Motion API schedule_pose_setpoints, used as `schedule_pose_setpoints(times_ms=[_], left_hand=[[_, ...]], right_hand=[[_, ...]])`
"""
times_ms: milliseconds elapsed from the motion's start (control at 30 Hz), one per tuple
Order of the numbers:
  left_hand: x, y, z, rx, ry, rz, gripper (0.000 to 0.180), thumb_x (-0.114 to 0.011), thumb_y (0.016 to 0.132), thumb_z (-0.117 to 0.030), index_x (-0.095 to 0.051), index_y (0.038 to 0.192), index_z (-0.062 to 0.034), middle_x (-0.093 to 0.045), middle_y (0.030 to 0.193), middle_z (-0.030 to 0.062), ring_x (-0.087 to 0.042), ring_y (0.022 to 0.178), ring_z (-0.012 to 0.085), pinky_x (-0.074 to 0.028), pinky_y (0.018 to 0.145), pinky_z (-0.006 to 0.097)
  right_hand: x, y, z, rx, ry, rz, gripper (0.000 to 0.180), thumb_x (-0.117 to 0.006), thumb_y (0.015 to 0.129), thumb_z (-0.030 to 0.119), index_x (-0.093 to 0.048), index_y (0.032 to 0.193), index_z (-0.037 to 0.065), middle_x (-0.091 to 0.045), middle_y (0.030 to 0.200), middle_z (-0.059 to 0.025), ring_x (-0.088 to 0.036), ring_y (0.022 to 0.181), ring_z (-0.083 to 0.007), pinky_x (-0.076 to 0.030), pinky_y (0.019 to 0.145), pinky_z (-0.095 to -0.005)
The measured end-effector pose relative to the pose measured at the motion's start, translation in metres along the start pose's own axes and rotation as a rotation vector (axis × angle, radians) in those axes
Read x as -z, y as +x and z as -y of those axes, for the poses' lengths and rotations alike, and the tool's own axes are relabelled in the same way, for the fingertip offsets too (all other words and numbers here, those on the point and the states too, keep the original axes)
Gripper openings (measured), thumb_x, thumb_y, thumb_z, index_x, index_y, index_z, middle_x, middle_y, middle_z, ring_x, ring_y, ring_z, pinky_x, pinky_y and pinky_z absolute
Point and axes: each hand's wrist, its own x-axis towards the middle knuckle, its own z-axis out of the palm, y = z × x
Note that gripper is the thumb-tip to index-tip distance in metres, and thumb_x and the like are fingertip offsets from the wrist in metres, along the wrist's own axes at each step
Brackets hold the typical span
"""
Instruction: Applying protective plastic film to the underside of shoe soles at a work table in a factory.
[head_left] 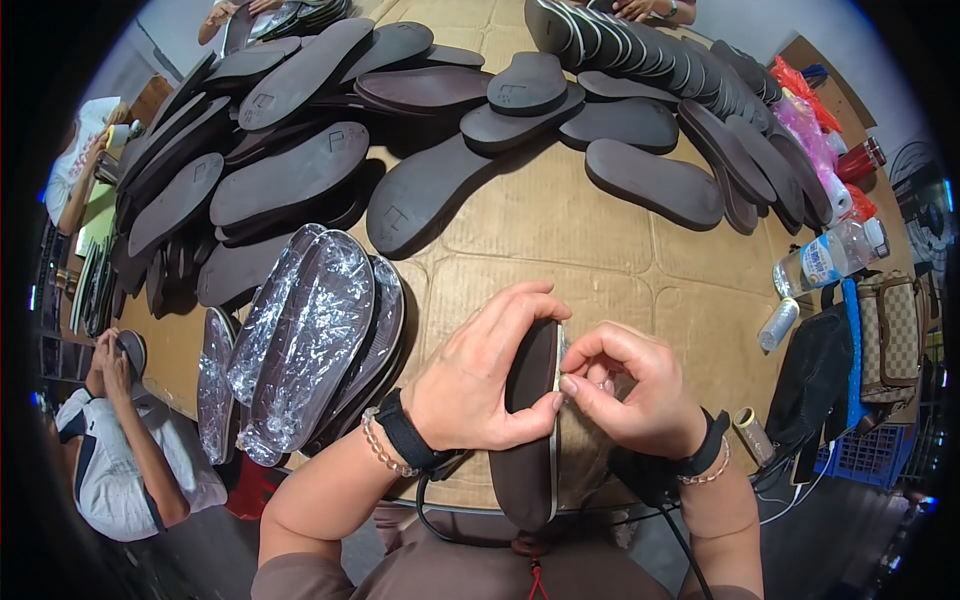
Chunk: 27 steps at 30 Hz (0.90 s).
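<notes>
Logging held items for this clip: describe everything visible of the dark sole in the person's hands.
The dark brown shoe sole is flat, elongated and matte, like rubber or foam. It stands on edge, lengthwise toward the person, above the cardboard-covered table's near edge. The left hand wraps its broad side; the right hand pinches a thin pale strip along its edge.

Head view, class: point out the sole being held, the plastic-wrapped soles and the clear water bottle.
held sole point(528, 470): head view, lower dark face.
plastic-wrapped soles point(310, 335): head view, top wrapper.
water bottle point(828, 257): head view, labelled body.
</notes>
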Motion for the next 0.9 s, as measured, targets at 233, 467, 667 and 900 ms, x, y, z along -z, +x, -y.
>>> schedule_pose_setpoints(times_ms=[233, 467, 667, 900], left_hand=[[0.0, -0.0014, 0.0009, 0.047, -0.027, 0.025, 0.066, -0.077, 0.074, -0.021, -0.053, 0.132, 0.0003, -0.052, 0.142, 0.0294, -0.055, 0.133, 0.0432, -0.045, 0.11, 0.043], [-0.0017, -0.0024, -0.0011, 0.079, -0.027, 0.01, 0.066, -0.076, 0.073, -0.02, -0.053, 0.132, -0.0001, -0.052, 0.143, 0.0291, -0.056, 0.131, 0.0438, -0.046, 0.108, 0.043], [-0.0041, -0.0031, -0.0015, 0.06, -0.01, 0.002, 0.067, -0.076, 0.073, -0.018, -0.052, 0.132, 0.0002, -0.052, 0.142, 0.0306, -0.056, 0.131, 0.0444, -0.047, 0.107, 0.043], [-0.005, -0.0025, -0.0014, 0.049, -0.006, 0.004, 0.066, -0.076, 0.072, -0.016, -0.052, 0.131, 0.0002, -0.052, 0.141, 0.0307, -0.054, 0.133, 0.0442, -0.046, 0.108, 0.044]], right_hand=[[-0.0012, 0.0015, -0.0029, 0.086, -0.067, 0.004, 0.009, -0.071, 0.088, 0.0, -0.065, 0.094, 0.001, -0.057, 0.08, -0.0069, -0.053, 0.057, -0.0129, -0.044, 0.055, -0.0288], [-0.004, 0.0018, 0.0045, 0.175, -0.157, -0.015, 0.007, -0.067, 0.09, -0.002, -0.062, 0.093, 0.002, -0.06, 0.085, -0.0113, -0.062, 0.067, -0.0238, -0.05, 0.059, -0.0339], [-0.0067, -0.0006, 0.0057, 0.152, -0.164, -0.041, 0.007, -0.068, 0.089, -0.002, -0.062, 0.093, 0.001, -0.059, 0.084, -0.0108, -0.061, 0.066, -0.0224, -0.05, 0.059, -0.0327], [-0.0064, -0.0005, 0.0018, -0.021, -0.018, -0.042, 0.009, -0.071, 0.089, 0.0, -0.063, 0.092, 0.002, -0.058, 0.078, -0.0026, -0.053, 0.062, -0.0072, -0.044, 0.056, -0.0248]])
